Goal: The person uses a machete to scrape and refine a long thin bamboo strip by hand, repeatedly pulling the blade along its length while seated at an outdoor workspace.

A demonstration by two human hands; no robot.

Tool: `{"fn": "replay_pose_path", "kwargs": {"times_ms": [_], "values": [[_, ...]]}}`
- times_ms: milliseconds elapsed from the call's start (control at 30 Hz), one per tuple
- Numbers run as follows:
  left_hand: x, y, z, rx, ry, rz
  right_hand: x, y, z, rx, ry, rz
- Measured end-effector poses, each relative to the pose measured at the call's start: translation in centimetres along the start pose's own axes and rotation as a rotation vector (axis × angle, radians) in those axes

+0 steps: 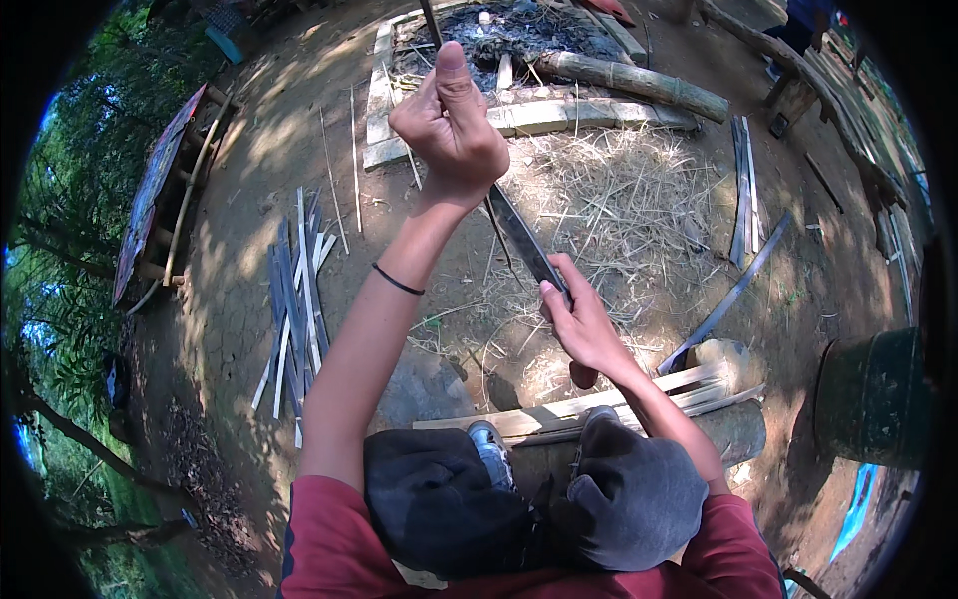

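Outdoors, on bare earth strewn with dry straw, a long dark knife is held in the right hand, whose fingers are clenched round the handle, the blade pointing up and away towards the left hand. The left hand is raised well above the knees, closed in a fist with the thumb up, and a thin bamboo strip is gripped in it; the strip's lower run appears to meet the blade near the fist, though the contact itself is hidden by the fingers. A black band is worn on the left wrist.

A bundle of split slats is laid on the ground to the left. Pale split lengths are rested across a log just before the knees. An ash bed framed by boards is seen beyond, with a thick bamboo pole beside it.

Risks are judged as follows. The blade edge is carried close under the left fist, so a slip along the strip could bring it into the fingers. Should the strip split suddenly, the blade could be thrown forward. Splinters from the strip could be driven into the bare palm.
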State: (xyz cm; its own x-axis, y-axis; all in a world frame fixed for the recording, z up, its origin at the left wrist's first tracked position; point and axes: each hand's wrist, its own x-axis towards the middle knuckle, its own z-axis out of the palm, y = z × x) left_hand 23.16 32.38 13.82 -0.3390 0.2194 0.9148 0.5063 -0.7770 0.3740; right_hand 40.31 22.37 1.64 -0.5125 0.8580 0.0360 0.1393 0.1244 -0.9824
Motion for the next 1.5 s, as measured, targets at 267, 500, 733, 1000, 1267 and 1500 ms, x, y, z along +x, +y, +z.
{"fn": "replay_pose_path", "kwargs": {"times_ms": [267, 500, 733, 1000, 1267, 1500], "values": [[-0.2, -0.2, 0.2, -0.128, 0.041, -0.006, -0.7, -0.9, 2.0, -0.226, 0.096, 0.054], [0.3, -0.3, 1.9, -0.036, 0.006, -0.015, -0.6, -0.9, 1.0, -0.096, 0.126, 0.066], [-0.5, -0.3, 3.5, 0.016, 0.063, -0.165, -0.7, 5.0, 2.2, -0.13, 0.104, 0.196], [-0.4, 0.4, 5.4, -0.092, 0.169, -0.167, -0.8, 2.8, 1.8, -0.071, 0.244, 0.083], [-0.2, -1.1, 4.3, -0.101, 0.153, -0.13, -1.0, 0.4, 0.6, -0.005, 0.203, 0.16], [-0.1, -1.0, 3.1, 0.048, 0.049, -0.104, -1.8, 8.9, 4.0, -0.195, 0.16, 0.21]]}}
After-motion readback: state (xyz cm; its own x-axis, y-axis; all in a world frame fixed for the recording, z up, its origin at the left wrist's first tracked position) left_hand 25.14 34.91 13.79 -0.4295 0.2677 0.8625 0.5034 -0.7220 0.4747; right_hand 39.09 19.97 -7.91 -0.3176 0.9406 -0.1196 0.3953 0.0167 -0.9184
